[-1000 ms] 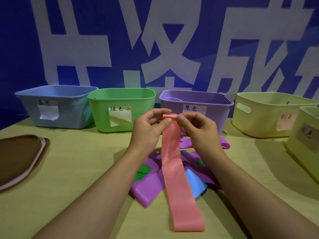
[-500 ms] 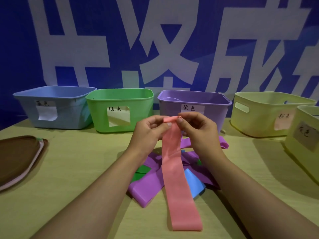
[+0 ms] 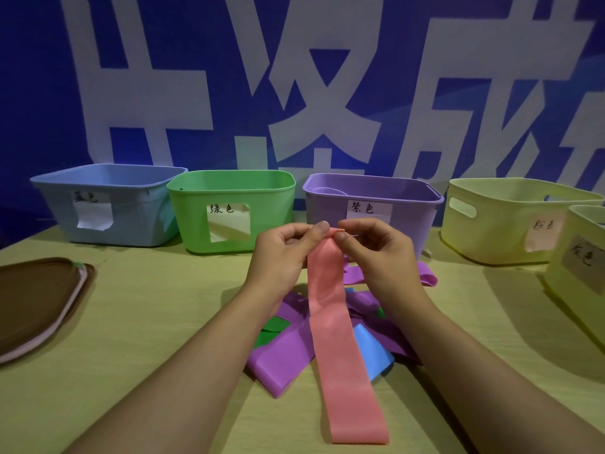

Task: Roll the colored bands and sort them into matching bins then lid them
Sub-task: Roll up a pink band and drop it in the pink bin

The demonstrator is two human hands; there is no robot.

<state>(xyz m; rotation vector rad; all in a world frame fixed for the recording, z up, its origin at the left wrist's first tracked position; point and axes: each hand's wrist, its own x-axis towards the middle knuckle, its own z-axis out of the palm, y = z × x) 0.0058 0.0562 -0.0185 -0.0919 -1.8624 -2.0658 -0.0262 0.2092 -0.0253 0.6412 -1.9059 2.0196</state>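
Five bins (image 3: 231, 211) stand behind the band pile (image 3: 330, 326), lids (image 3: 39, 299) lie left

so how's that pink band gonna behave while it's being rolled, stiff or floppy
Probably floppy: the pink band hangs limp from where the left hand and right hand pinch its top edge, and its tail drapes over the purple bands. It looks thin and light. The started roll may spring open if released.
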